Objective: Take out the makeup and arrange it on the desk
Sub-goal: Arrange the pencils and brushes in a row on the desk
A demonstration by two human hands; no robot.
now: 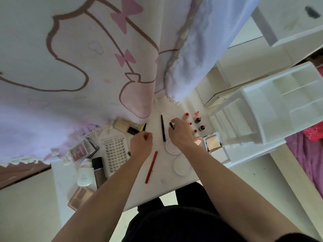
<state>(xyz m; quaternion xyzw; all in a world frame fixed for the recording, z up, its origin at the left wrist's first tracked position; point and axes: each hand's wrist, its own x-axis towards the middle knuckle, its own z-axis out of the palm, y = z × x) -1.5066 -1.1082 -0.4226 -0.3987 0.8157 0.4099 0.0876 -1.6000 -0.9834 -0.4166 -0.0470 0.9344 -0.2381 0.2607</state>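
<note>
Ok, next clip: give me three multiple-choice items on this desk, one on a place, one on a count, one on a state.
1. Where is the red pencil? A in the organizer; B flat on the desk; C in the left hand.
2. How many round white compacts show? A two; B four; C none.
3. What is the right hand doing? A lying flat; B gripping the red pencil; C pinching a small black item.

Key:
1 B: it lies on the desk with no hand on it.
2 A: one is by the right wrist, another nearer the desk's front edge.
3 C: the fingertips close on the black item above the desk.
</note>
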